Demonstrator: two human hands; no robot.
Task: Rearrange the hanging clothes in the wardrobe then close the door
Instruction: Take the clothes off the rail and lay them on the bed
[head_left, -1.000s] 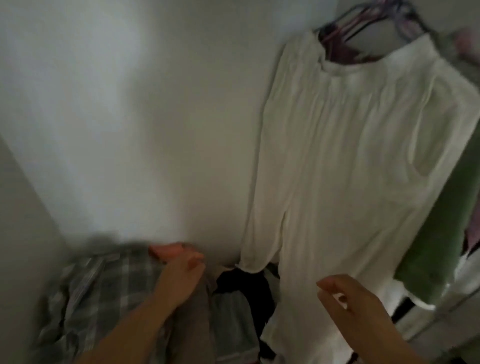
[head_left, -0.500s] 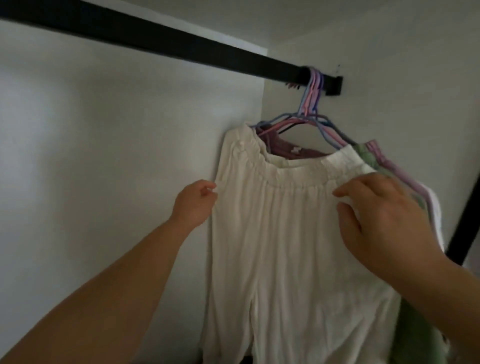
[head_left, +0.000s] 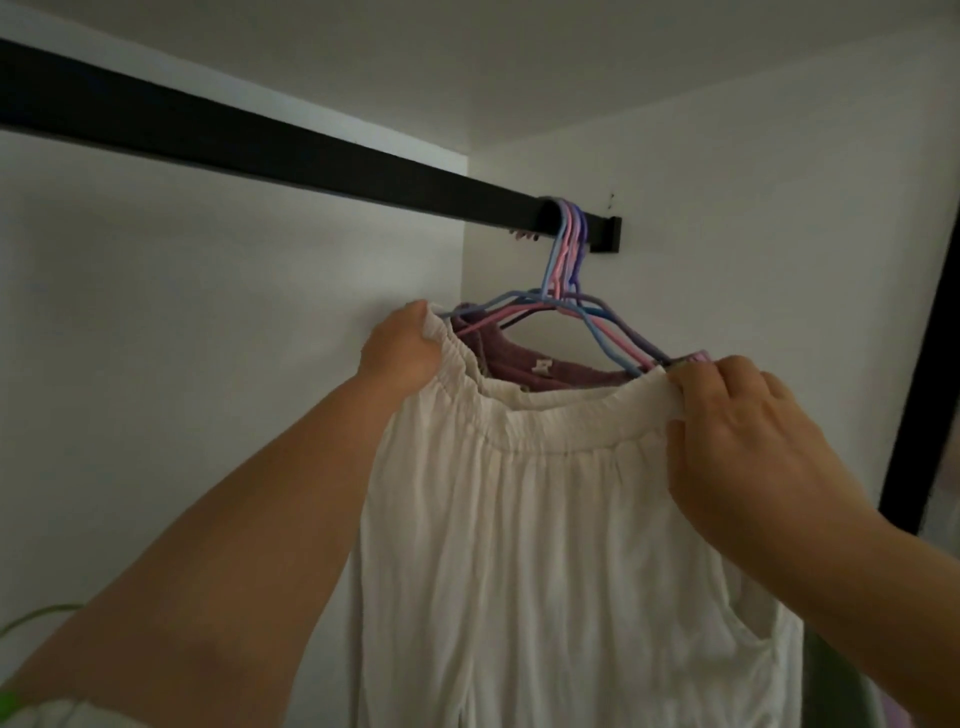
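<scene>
Inside the wardrobe, our left hand (head_left: 400, 348) and right hand (head_left: 748, 436) each curl their fingers round an end of the elastic waistband of the cream pleated trousers (head_left: 545, 545), which hang from pastel plastic hangers (head_left: 566, 306) bunched at the right end of the black clothes rail (head_left: 311, 150), before a maroon garment (head_left: 524, 364).

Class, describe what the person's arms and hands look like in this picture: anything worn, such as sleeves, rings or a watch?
Both forearms are bare. The left hand and right hand show no gloves, rings or watch. A bit of pale sleeve shows at the bottom left corner.
</scene>
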